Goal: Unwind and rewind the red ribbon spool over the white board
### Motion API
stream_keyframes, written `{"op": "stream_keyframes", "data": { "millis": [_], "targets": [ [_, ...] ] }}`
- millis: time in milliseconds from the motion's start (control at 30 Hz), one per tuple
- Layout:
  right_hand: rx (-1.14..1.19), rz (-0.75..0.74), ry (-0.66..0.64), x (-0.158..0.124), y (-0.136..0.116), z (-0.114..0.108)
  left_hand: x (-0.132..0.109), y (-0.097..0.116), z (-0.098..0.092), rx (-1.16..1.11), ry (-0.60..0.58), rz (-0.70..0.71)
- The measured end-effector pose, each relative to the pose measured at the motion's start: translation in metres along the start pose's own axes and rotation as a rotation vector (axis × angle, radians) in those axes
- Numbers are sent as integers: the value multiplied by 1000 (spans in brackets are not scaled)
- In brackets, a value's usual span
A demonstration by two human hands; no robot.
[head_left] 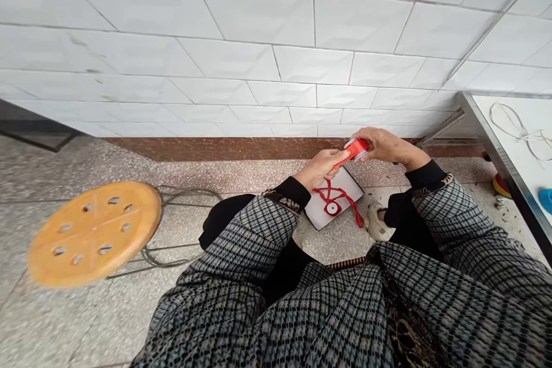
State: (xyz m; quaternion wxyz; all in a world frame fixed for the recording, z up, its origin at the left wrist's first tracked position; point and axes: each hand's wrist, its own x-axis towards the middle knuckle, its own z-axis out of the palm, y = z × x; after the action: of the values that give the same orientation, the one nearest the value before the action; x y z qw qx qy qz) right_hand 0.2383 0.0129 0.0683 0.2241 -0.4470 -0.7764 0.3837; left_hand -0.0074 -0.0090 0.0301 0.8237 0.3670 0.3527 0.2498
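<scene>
A spool of red ribbon (357,148) is gripped in my right hand (384,146), the fingers wrapped round its rim. My left hand (319,169) is closed on the ribbon's loose end, its thumb laid along the red strip beside the spool. Below both hands, a white board or shallow tray with a dark edge (318,217) lies on the floor. On it sits a tangle of red cord (344,194), with a small red roll with a white centre (332,208) in the middle. One end of the cord hangs over the board's edge.
To the left stands an orange round stool (95,233) with holes and metal legs. A metal-edged white table (502,149) is at the right, with white wire (524,137) and a blue object (545,200). A tiled wall (276,17) rises ahead.
</scene>
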Motion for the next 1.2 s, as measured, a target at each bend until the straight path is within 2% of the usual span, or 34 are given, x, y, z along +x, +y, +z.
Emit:
{"op": "stream_keyframes", "data": {
  "millis": [167, 367, 567, 733, 833, 1000, 1200],
  "targets": [
    [271, 160, 11, -9, 9, -4, -9, 12, -1, 132, 4, 95],
    [367, 249, 42, -11, 11, -12, -8, 14, -3, 118, 7, 158],
    [539, 232, 68, -11, 15, -15, -10, 13, -2, 10, -29, 176],
    [756, 185, 82, -7, 10, -4, -11, 12, 0, -45, -42, 199],
    [853, 165, 86, -2, 6, 5, -7, 11, 3, -42, -8, 211],
    [911, 143, 125, 6, 4, 14, -1, 10, 9, -59, -19, 208],
    [922, 156, 175, 6, 1, 11, 0, 11, 11, -97, 80, 284]
  ]
}}
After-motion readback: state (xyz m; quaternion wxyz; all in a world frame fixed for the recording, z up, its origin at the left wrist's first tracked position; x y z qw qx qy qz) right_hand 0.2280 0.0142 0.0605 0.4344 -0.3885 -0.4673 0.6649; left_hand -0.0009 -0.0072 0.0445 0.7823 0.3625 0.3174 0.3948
